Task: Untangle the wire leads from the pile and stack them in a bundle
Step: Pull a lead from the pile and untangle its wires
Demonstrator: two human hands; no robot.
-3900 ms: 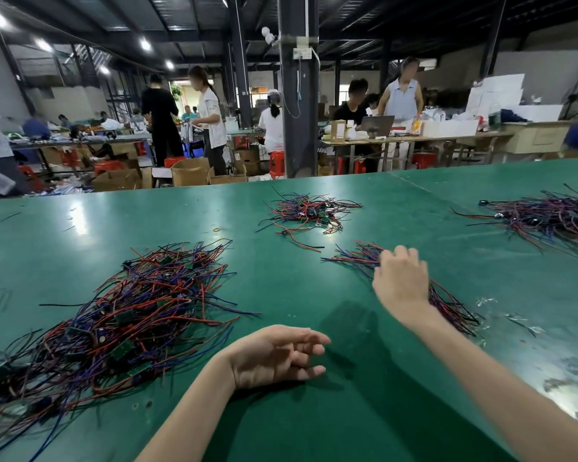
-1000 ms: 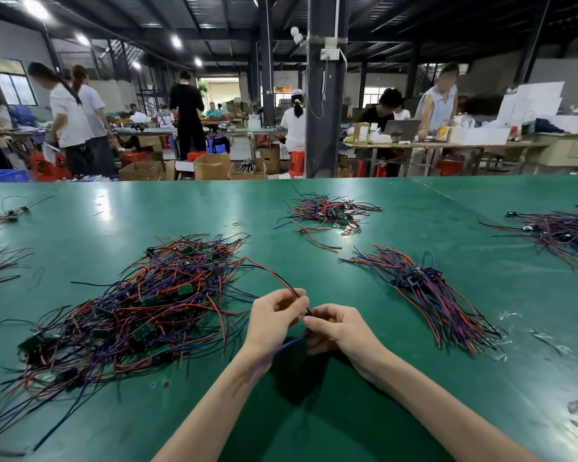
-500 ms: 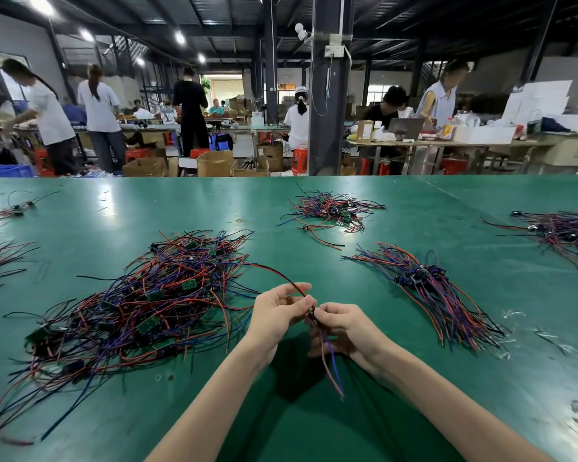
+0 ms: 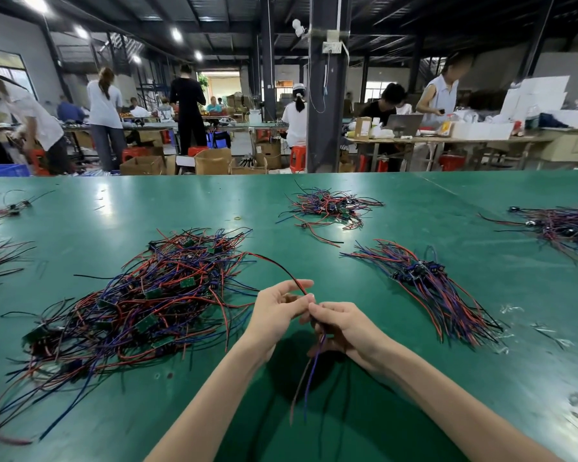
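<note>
Wire lead [image 4: 315, 361] pinched by left hand [image 4: 274, 315] and right hand [image 4: 344, 325], ends hanging down toward wearer, red tail arcing up-left toward pile [image 4: 147, 295]; bundle [image 4: 427, 281] lying right.

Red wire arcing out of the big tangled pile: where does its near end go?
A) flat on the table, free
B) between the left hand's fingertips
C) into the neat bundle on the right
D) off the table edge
B: the red wire rises from the pile into the pinch of the left hand, apart from the bundle; the right hand grips the strands hanging below.
</note>
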